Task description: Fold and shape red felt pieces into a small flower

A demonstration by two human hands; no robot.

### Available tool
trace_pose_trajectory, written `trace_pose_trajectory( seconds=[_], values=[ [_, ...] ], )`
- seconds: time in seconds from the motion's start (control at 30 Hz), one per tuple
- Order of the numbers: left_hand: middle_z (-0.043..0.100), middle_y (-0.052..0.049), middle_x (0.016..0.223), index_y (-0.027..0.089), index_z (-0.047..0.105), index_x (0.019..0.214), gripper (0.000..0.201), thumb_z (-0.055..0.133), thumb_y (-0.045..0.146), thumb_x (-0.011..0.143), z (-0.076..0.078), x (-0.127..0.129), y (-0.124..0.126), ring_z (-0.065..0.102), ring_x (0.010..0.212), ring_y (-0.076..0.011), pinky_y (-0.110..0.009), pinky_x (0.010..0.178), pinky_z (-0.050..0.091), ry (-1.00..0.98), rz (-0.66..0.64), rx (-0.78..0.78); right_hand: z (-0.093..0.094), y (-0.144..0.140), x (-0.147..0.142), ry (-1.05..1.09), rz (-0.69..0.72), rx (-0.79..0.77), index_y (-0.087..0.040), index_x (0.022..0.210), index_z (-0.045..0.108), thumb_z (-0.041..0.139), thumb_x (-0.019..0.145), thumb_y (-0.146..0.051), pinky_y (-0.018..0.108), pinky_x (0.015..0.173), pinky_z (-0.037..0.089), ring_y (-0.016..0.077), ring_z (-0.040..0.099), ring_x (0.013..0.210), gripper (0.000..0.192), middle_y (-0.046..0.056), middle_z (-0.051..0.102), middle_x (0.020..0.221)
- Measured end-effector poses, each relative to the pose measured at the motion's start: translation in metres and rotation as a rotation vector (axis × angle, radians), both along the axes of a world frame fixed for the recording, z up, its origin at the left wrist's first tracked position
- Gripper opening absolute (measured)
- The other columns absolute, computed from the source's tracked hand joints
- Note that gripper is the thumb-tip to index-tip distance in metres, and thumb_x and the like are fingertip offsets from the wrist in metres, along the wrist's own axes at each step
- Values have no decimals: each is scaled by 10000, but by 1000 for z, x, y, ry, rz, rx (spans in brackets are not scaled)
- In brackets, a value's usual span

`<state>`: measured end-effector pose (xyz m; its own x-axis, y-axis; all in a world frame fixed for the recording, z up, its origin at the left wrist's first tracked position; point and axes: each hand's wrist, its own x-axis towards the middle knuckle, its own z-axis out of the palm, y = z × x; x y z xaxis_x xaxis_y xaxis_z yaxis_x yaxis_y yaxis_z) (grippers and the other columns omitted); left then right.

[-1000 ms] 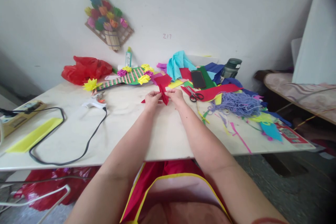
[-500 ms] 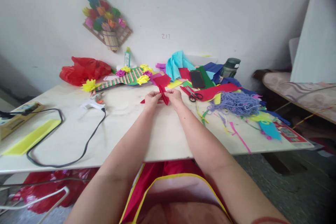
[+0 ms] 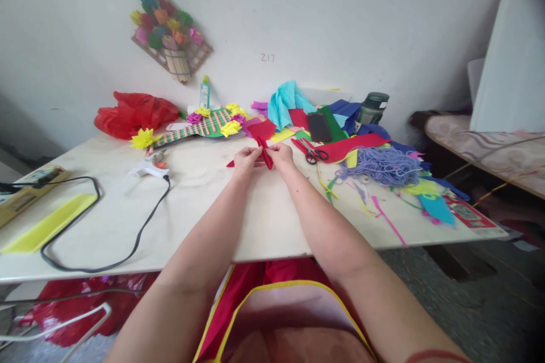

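Both of my hands meet over the middle of a pale table [image 3: 255, 221]. My left hand [image 3: 246, 160] and my right hand [image 3: 281, 155] pinch a folded piece of red paper [image 3: 264, 153] between their fingertips, holding it just above the tabletop. The paper stands up as a narrow folded strip, and a small red tip pokes out to the left of my left hand. Red-handled scissors [image 3: 314, 152] lie a little to the right of my right hand.
A glue gun [image 3: 150, 169] with a black cord [image 3: 128, 238] lies to the left, beside a yellow strip [image 3: 46, 222]. Coloured paper sheets [image 3: 293, 103], a phone [image 3: 319, 126], purple yarn [image 3: 381, 165], a dark bottle [image 3: 372, 109], a red bag [image 3: 133, 113] and a woven flower craft [image 3: 204, 123] crowd the far side.
My hands have narrowed the fold in the red paper, so less of it stands up between them. The view has shifted slightly.
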<state>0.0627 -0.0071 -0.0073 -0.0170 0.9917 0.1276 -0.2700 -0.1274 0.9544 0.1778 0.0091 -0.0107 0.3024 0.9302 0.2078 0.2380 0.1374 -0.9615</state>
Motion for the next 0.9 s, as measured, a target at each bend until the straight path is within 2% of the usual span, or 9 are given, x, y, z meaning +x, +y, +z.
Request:
trace_pose_trajectory(
  seconds=[0.1, 0.37, 0.5, 0.57, 0.7, 0.8, 0.9],
  values=[
    [655, -44, 630, 128, 573, 690, 369, 766, 410, 553, 2, 1, -1, 632, 560, -152, -265, 542, 514, 1, 15, -6, 3, -3, -2, -53, -18, -2, -190, 643, 626, 661, 633, -350, 277, 685, 468, 150, 593, 669, 163, -11, 604, 617],
    [637, -25, 594, 126, 562, 690, 307, 757, 319, 552, -2, 0, 1, 617, 537, -141, -271, 541, 517, -23, 22, -5, 5, -6, -3, -88, -42, 19, -205, 767, 635, 683, 628, -317, 285, 753, 457, 155, 604, 762, 185, 6, 644, 741],
    [626, -19, 584, 124, 557, 686, 305, 755, 308, 544, -3, 0, 3, 611, 534, -141, -270, 540, 516, -37, 15, -5, 3, -5, -2, -61, 46, -20, -200, 603, 614, 657, 654, -306, 262, 682, 453, 167, 606, 728, 125, -7, 607, 596],
    [630, -27, 591, 123, 565, 693, 301, 733, 343, 576, -4, -1, 5, 614, 537, -146, -276, 543, 516, -43, 4, 1, 4, -6, -3, -12, 75, -18, -195, 556, 595, 645, 657, -284, 249, 649, 449, 161, 601, 701, 143, -20, 584, 547],
    [650, -63, 628, 110, 598, 720, 325, 647, 426, 663, -5, -4, 9, 626, 557, -159, -287, 555, 515, -106, -56, -15, 7, -8, -6, 208, 124, 20, -172, 601, 603, 624, 645, -216, 231, 625, 450, 125, 577, 622, 65, -40, 589, 555],
    [654, -56, 633, 113, 613, 735, 309, 689, 392, 627, -6, -6, 10, 625, 567, -147, -266, 563, 508, -133, -95, -2, 10, -10, -7, 403, 180, 11, -157, 625, 594, 624, 633, -179, 223, 614, 455, 97, 558, 565, 38, -43, 598, 563],
    [652, -30, 629, 131, 610, 729, 308, 752, 348, 563, -7, -7, 10, 615, 567, -122, -244, 579, 507, -135, -101, 14, 13, -11, -8, 499, 218, -14, -152, 639, 588, 647, 622, -169, 216, 604, 464, 92, 568, 555, 64, -36, 609, 562]
  ],
)
